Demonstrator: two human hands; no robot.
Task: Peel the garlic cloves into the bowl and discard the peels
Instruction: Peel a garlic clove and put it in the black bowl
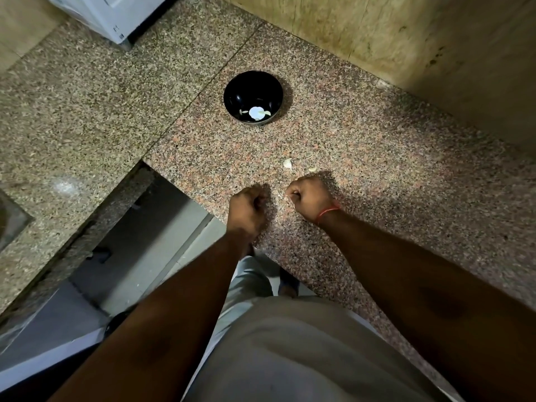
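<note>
bowl [253,95] — glossy black | counter [348,146] — speckled polished granite

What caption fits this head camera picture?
Two fists, left hand and right hand, hover near garlic bits before a black bowl.

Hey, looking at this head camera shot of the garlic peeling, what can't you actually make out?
- Head view: what the left hand holds, if anything; its curled fingers face away.
- Head view: contents of the right hand; only a pale speck shows at the fingers.
- Pale bits in the black bowl: glare hides whether cloves or peel.
- Two scraps on the counter: too small to identify.
</note>
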